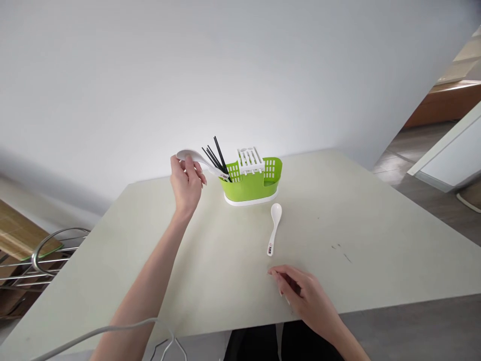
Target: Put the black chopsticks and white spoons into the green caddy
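A white spoon (205, 161) is pinched by its bowl in my left hand (187, 188), left of the green basket (248, 189). Its handle slopes down to the right, and the tip is at the basket's left rim; I cannot tell whether they touch. Several black chopsticks (220, 155) lean in the basket's left part. A second white spoon (276, 216) lies on the table in front of the basket, bowl pointing away from me. My right hand (310, 301) rests near the table's front edge, just below that spoon's handle, fingers loosely curled together with nothing visible in them.
A white slotted rack (250, 160) is on the basket's middle. The pale table (376, 240) backs onto a wall (225, 75). A grey cable (112, 328) crosses at lower left. Beyond the table's left side is a metal wire rack (41, 260) with a wooden board (22, 233).
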{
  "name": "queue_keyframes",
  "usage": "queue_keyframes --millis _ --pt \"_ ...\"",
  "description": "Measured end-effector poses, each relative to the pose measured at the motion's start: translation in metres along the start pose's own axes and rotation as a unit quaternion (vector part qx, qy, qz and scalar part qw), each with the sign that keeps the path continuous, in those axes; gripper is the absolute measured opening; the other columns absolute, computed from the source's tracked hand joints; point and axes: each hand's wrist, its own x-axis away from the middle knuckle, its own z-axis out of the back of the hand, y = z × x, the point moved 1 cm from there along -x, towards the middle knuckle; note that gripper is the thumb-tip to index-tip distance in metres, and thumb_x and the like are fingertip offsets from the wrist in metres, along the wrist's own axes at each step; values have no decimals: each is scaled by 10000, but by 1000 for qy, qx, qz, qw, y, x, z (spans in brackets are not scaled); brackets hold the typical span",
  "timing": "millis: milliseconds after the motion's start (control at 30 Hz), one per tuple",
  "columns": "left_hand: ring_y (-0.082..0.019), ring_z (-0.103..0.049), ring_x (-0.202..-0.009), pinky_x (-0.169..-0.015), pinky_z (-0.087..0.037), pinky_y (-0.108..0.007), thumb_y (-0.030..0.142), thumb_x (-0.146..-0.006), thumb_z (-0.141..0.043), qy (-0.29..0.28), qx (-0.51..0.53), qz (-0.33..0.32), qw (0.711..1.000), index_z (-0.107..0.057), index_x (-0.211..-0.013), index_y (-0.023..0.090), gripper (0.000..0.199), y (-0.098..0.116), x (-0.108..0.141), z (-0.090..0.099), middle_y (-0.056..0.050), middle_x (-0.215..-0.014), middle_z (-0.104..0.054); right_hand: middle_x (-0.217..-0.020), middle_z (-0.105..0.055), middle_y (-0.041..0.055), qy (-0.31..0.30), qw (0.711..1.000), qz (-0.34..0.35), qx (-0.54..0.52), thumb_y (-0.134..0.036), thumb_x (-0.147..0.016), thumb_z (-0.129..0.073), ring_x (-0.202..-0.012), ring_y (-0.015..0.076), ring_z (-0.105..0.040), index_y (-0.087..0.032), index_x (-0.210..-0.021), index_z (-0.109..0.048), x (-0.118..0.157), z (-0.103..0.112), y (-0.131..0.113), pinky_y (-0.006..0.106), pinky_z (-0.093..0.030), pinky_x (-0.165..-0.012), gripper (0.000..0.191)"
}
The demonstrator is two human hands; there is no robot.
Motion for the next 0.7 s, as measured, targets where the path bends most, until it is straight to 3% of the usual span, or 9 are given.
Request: queue_keyframes --millis 333,500,700 --pt "-82 -640 -503 -452 -488 -206 473 -1079 -456 -111 -10 4 994 -421 -1021 239 244 -43 9 -20 34 -822 -627 -754 -601 12 -4 1000 0 -9 -573 -1086 -400 -602 159 -481 -267 -1155 -726 -1 0 2 299 -365 -555 453" --pt "-102 -650 -549 -506 -527 -240 466 -1069 -473 -161 -3 7 987 -482 -1135 234 241 -59 12 -18 13 -845 -657 -762 -609 11 -4 1000 -1 -11 -564 -1091 -397 -613 155 -482 -257 -1160 -725 -1 1 -2 297 -369 -567 456" --pt "-112 -641 -574 -514 -522 -240 468 -1035 -530 -202 -5 12 979 -564 -1140 227 265 -68 10 -11 -4 -831 -678 -771 -615 14 -7 1000 0 -10 -565 -1091 -398 -617 154 -486 -255 -1166 -725 0 1 -1 294 -370 -568 457"
